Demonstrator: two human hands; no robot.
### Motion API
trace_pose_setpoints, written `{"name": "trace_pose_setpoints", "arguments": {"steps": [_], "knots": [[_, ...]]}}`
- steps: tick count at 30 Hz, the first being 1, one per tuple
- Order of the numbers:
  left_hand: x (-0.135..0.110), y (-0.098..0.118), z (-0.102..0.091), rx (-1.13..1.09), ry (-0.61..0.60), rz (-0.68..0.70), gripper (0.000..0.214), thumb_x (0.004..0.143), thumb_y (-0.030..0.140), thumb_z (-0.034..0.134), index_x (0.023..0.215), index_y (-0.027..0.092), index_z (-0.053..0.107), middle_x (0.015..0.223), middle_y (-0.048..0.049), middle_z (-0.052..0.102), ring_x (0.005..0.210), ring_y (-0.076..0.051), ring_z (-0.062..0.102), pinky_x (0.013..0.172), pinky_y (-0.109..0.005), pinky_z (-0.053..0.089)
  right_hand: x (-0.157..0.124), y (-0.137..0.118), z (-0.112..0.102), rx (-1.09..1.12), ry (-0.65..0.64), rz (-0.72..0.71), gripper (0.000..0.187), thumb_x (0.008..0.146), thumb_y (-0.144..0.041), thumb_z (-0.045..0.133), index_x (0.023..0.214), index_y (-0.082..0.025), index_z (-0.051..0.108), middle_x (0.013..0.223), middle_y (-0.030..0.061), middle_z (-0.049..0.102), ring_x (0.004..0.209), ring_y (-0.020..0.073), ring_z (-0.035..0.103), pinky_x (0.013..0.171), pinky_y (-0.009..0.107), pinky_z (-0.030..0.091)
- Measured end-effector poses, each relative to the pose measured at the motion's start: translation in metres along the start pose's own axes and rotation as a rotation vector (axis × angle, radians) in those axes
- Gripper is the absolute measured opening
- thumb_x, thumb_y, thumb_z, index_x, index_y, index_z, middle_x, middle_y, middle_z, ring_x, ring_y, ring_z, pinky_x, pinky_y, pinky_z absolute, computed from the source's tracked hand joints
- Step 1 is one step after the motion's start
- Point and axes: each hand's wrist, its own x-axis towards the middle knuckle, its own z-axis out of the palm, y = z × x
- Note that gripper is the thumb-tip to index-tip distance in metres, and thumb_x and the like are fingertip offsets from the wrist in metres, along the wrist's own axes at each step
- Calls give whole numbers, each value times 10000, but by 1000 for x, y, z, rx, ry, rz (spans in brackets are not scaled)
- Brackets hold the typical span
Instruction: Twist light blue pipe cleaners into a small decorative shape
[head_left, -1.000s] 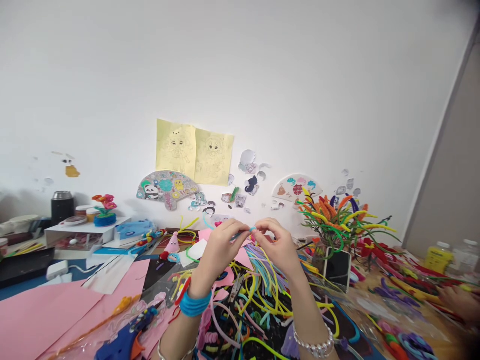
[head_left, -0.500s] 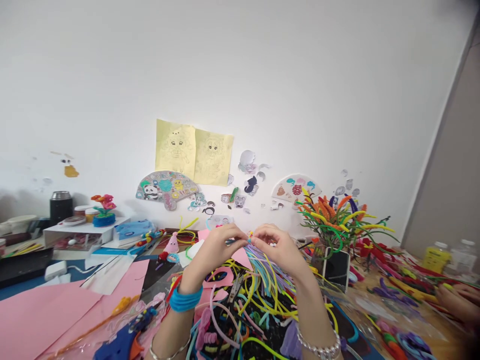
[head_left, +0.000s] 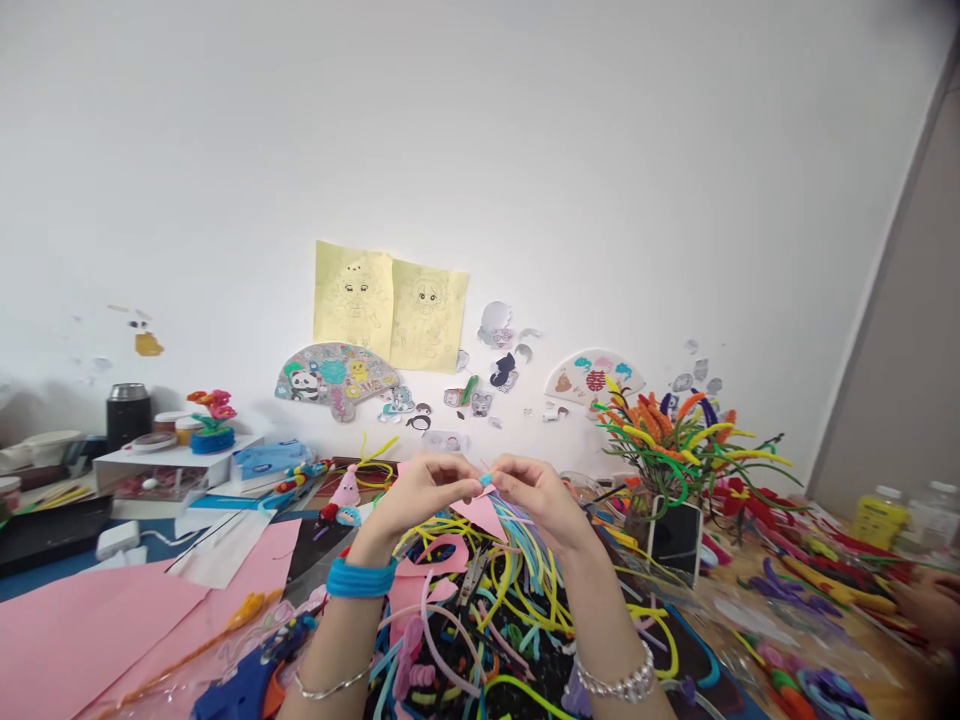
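Note:
My left hand (head_left: 427,490) and my right hand (head_left: 541,502) meet over the middle of the table, fingertips pinched close together. Between them is a small light-blue piece of pipe cleaner (head_left: 486,481); its exact shape is too small to make out. A blue coiled band (head_left: 361,578) circles my left wrist, and a beaded bracelet (head_left: 619,682) my right. Below and behind the hands spreads a heap of pipe cleaners (head_left: 536,570) in yellow, light blue, purple and pink. Scissors (head_left: 472,577) lie among them, beside pink paper cut-outs (head_left: 442,553).
A vase of pipe-cleaner flowers (head_left: 675,430) stands at right behind a phone (head_left: 675,540). Another person's hand (head_left: 930,600) is at the far right. Pink paper sheets (head_left: 97,625) and a blue glue gun (head_left: 240,690) lie left. A white box (head_left: 169,465) stands against the wall.
Both hands have shifted slightly left and their fingertips have drawn closer together. The small light-blue piece stays between them. The other person's hand has moved a little right.

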Motion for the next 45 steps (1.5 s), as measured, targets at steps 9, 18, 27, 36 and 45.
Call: {"name": "trace_pose_setpoints", "arguments": {"steps": [9,18,27,36,45], "knots": [[0,-3,-5,-356,-76,-129,251,707,361,726,638,123,690,534,-14,603,509,-110,513,567,-251,417,-7,-8,8,-686,210,-645,36,827,-221,638,821,-243,666,771,26,664,791,186,567,731,341,448],[-2,-4,-6,-303,-95,-140,196,727,307,717,671,128,663,570,-3,599,535,-106,524,575,-232,408,-6,3,9,-998,274,-821,90,827,-181,583,821,-249,642,781,36,682,789,203,591,733,365,459],[-11,2,-16,-301,-184,-139,226,716,331,731,664,126,652,601,-4,592,537,-98,511,556,-226,396,-13,32,23,-1193,509,-938,104,808,-240,643,855,-317,695,758,19,727,707,206,603,681,368,441],[-19,10,-29,-238,-138,-180,262,717,362,721,644,123,643,547,11,558,507,-90,483,528,-216,376,-8,1,25,-531,266,-456,114,837,-271,610,788,-240,708,780,37,690,802,192,569,744,337,441],[-19,11,-29,-102,-185,-224,205,725,326,719,691,129,674,569,34,557,522,-74,426,513,-201,316,-8,1,27,-121,-43,101,200,748,-355,680,741,-157,704,724,17,628,644,122,507,614,250,376]]}}
